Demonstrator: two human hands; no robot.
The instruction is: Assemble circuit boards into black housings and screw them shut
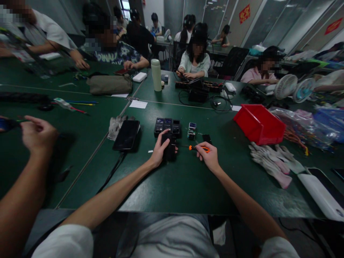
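My left hand is closed round a small black box-shaped device just above the table. In my right hand is a screwdriver with an orange and black handle. Its thin shaft points left at the side of the black device; whether the tip touches it I cannot tell. Right behind my left hand stand several black devices with small screens in a row. Small electronic modules lie to their right, and a flat black piece rests beyond my right hand.
A phone on a cable leans on grey work gloves at left. To the right are a red bin, more gloves and a white power bank. A co-worker's hand reaches in from the left. A bottle stands behind.
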